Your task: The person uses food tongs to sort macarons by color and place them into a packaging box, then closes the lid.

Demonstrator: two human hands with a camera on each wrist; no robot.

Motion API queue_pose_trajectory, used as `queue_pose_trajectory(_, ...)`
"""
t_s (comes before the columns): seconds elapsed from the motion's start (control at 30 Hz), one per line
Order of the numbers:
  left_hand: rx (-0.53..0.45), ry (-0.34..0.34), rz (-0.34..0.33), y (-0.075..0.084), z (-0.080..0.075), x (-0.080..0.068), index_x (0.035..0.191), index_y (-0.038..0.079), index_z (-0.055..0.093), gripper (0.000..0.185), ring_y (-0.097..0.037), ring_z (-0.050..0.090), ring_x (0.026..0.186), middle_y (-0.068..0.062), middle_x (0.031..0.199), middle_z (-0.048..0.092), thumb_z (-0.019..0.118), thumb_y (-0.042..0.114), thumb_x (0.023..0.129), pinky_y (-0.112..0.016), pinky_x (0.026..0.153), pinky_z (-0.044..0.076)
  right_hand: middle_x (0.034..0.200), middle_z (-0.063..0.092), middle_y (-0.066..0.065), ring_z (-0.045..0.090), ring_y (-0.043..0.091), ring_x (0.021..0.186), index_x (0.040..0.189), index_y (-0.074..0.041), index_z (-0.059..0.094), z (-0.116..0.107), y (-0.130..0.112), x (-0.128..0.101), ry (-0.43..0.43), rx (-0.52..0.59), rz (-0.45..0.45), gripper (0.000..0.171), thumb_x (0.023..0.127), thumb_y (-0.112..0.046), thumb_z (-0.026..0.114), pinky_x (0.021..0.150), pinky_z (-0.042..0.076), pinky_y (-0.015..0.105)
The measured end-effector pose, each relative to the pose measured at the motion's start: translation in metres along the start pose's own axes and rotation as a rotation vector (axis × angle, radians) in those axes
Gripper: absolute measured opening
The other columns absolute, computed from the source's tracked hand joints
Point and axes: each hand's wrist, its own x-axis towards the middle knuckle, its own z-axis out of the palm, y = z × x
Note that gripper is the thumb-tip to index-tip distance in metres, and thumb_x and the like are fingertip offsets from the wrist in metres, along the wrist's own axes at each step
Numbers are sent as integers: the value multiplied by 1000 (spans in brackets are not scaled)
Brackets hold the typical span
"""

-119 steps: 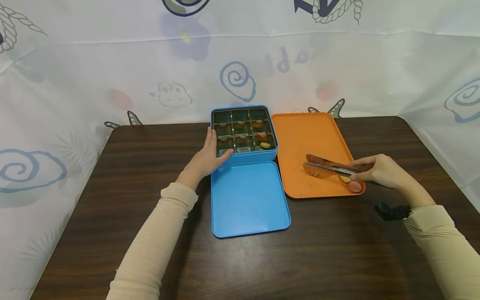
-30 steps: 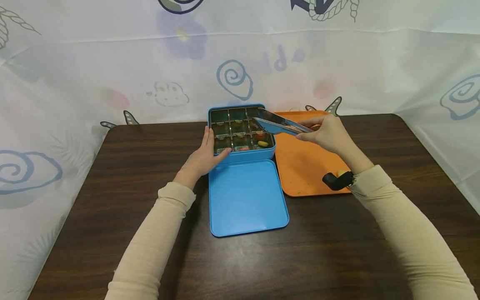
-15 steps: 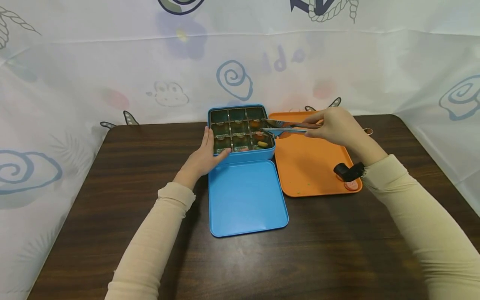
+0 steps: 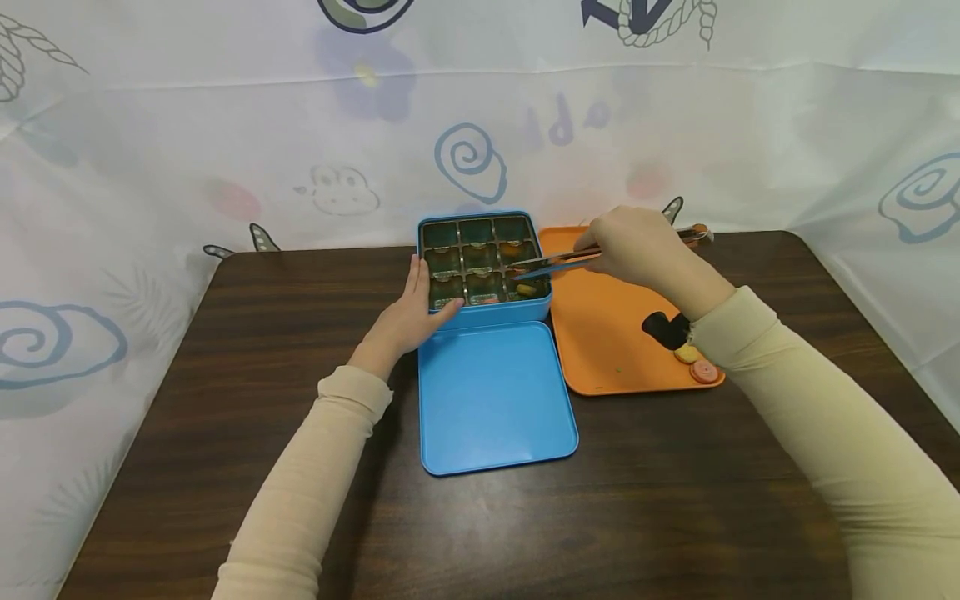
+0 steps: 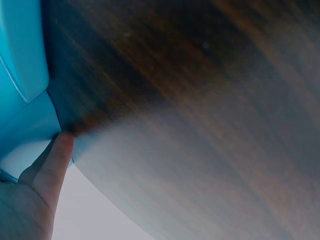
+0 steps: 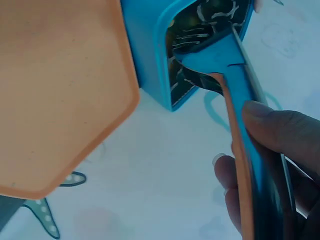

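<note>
- Tongs point(image 4: 558, 267): held slantwise above the right part of the box point(image 4: 495, 315), tips dipping to the right-hand column of its grid. Whether anything sits between the tips, I cannot tell.
- Right hand point(image 4: 637, 246): pinching the tongs, thumb on one side and fingers on the other, as the right wrist view shows; the rear end of the tongs sticks out beyond the hand.
- Left hand point(image 4: 405, 321): fingers straight along the left wall of the box, thumb spread away to the front left corner; it touches the box without gripping it.
- Box: blue, open at the top, near the far edge of the table point(image 4: 300, 350), with a three-by-three grid of compartments inside. A yellowish piece point(image 4: 527, 291) lies in the front right compartment, near the tips.
- Lid point(image 4: 498, 400): blue, flat on the table in front of the box.
- Tray point(image 4: 615, 333): orange, just right of the box; a yellow disc point(image 4: 686, 354) and a pink disc point(image 4: 704, 372) lie together at its front right corner.
- Black gadget point(image 4: 666, 330): on the right wrist, by the sleeve point(image 4: 795, 408).
- Cloth point(image 4: 262, 125): white with printed drawings, behind the table.
</note>
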Motion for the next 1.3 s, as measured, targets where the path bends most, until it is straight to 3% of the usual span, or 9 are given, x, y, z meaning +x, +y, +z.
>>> queue_pose_trajectory(0.47, 5, -15, -12, 2, -2, -2, 150, 16, -23, 95, -28, 65, 73, 4, 155, -33, 31, 69, 93, -31, 51, 43, 96, 73, 12, 65, 26, 78, 98, -7, 76, 0, -21, 12, -29, -72, -36, 14, 85, -11, 71, 65, 53, 37)
queue_pose_trajectory(0.77, 4, -5, -8, 1, 0, -1, 150, 17, -23, 96, -29, 66, 78, 0, 158, -28, 31, 70, 92, -31, 51, 44, 77, 66, 11, 61, 26, 70, 82, -5, 71, -10, -38, 20, -82, -178, 8, 12, 88, -1, 61, 58, 50, 36)
queue_pose_trajectory(1.0, 8, -14, -17, 1, 0, -2, 150, 16, -23, 96, -31, 67, 85, 2, 157, -31, 31, 71, 92, -31, 52, 44, 57, 36, 2, 43, 18, 57, 74, -7, 60, -13, -57, 32, -108, -337, -1, 21, 94, -4, 55, 49, 29, 29)
queue_pose_trajectory(1.3, 7, -20, -18, 2, -2, -2, 150, 17, -25, 96, -36, 66, 97, 3, 156, -33, 31, 70, 92, -32, 54, 45, 57, 34, 1, 32, 14, 53, 84, -7, 67, -15, -74, 47, -134, -416, 12, 17, 95, -3, 55, 48, 25, 28)
